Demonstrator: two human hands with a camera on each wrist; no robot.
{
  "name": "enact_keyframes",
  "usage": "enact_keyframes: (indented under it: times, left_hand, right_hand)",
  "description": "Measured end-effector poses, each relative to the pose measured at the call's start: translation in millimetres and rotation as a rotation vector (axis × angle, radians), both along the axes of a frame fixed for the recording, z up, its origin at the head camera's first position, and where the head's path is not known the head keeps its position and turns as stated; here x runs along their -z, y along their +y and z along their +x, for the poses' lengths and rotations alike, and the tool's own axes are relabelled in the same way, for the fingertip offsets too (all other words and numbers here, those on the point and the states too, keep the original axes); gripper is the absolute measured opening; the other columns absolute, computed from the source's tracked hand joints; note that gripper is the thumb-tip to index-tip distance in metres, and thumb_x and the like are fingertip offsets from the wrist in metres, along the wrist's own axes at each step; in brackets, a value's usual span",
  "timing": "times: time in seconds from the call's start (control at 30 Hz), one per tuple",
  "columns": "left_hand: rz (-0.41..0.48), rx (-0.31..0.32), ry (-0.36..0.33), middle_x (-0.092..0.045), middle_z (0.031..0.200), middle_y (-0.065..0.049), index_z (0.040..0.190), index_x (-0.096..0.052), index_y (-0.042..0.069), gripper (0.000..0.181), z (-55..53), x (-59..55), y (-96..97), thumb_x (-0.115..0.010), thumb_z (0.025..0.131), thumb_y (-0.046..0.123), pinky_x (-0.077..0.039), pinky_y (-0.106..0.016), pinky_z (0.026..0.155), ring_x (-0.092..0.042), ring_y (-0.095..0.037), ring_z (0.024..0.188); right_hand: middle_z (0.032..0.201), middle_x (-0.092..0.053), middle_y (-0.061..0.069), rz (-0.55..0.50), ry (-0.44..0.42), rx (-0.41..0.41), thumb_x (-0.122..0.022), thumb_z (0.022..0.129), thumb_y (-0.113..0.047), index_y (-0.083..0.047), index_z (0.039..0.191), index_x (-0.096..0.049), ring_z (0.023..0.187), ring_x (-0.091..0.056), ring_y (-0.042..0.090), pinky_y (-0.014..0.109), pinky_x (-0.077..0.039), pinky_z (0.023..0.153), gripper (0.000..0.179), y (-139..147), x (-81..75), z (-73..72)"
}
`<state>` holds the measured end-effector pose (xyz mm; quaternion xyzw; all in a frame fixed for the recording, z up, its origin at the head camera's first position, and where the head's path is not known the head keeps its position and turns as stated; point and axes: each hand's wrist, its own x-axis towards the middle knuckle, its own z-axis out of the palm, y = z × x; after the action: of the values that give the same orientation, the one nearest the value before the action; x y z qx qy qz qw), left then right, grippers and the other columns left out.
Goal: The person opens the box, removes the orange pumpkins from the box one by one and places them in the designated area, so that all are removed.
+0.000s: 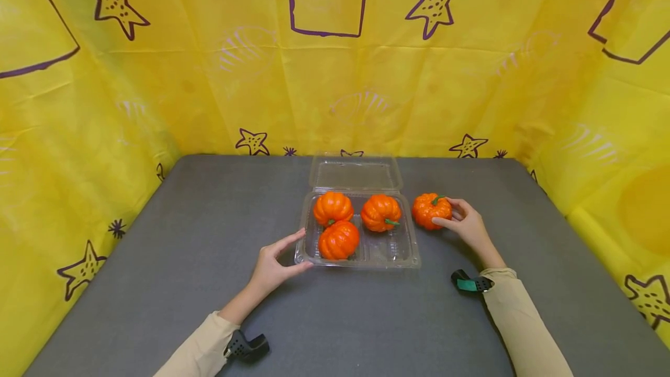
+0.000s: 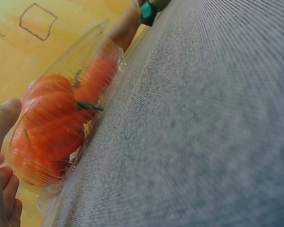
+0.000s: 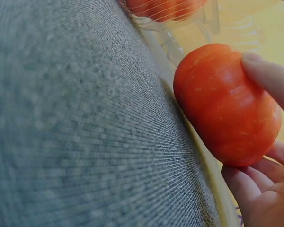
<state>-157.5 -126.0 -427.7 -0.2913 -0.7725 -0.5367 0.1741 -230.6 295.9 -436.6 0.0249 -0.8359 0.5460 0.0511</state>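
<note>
My right hand pinches a small orange pumpkin with a green stem, just right of a clear plastic clamshell container. In the right wrist view the thumb lies on one side of that pumpkin and the fingers on the other. Three more pumpkins sit inside the container: one back left, one front left and one back right. At the container's front left corner, my left hand is spread, thumb and forefinger reaching its edge, with nothing in its grasp.
The container's clear lid is folded back toward the far edge of the grey table. Yellow cloth with starfish drawings hangs behind and at both sides. Each wrist wears a black camera mount.
</note>
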Motion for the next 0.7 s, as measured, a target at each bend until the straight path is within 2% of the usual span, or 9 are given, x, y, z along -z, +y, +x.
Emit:
enact_keyframes:
  times: [0.13, 0.37, 0.5, 0.7]
  left_hand:
    - [-0.004, -0.001, 0.000, -0.057, 0.110, -0.024, 0.108, -0.056, -0.014, 0.057, 0.5, -0.8, 0.1, -0.080, 0.057, -0.007, -0.037, -0.021, 0.090, -0.053, -0.035, 0.103]
    - [-0.004, -0.002, 0.029, -0.057, 0.108, -0.026, 0.107, -0.056, -0.015, 0.057, -0.3, -1.1, 0.1, -0.080, 0.056, -0.007, -0.039, -0.020, 0.089, -0.054, -0.034, 0.102]
    - [-0.006, -0.002, 0.041, -0.057, 0.107, -0.026, 0.107, -0.056, -0.016, 0.057, -0.5, -1.2, -0.1, -0.080, 0.055, -0.008, -0.039, -0.020, 0.088, -0.055, -0.034, 0.101]
    - [-0.002, 0.001, 0.022, -0.057, 0.108, -0.025, 0.107, -0.056, -0.016, 0.057, 0.1, -2.4, 0.1, -0.080, 0.056, -0.007, -0.039, -0.021, 0.089, -0.054, -0.035, 0.101]
  right_hand:
    - [0.130, -0.039, 0.025, 0.013, -0.001, -0.010, -0.072, 0.076, -0.022, 0.006, 0.125, -0.039, 0.116, -0.042, 0.037, 0.026, -0.040, 0.087, 0.065, 0.8, 1.5, -0.5]
    - [0.133, -0.035, 0.026, 0.026, -0.006, -0.034, -0.069, 0.079, -0.022, 0.004, 0.132, -0.034, 0.119, -0.038, 0.038, 0.040, -0.034, 0.091, 0.069, 2.9, 3.2, -2.2]
    - [0.135, -0.032, 0.027, 0.032, -0.018, -0.051, -0.067, 0.081, -0.021, 0.005, 0.135, -0.029, 0.120, -0.036, 0.039, 0.042, -0.032, 0.093, 0.071, 4.0, 2.6, -2.4]
    - [0.136, -0.030, 0.026, 0.027, -0.043, -0.063, -0.066, 0.083, -0.021, 0.006, 0.137, -0.026, 0.121, -0.035, 0.036, 0.040, -0.032, 0.093, 0.072, 4.9, 2.4, -2.5]
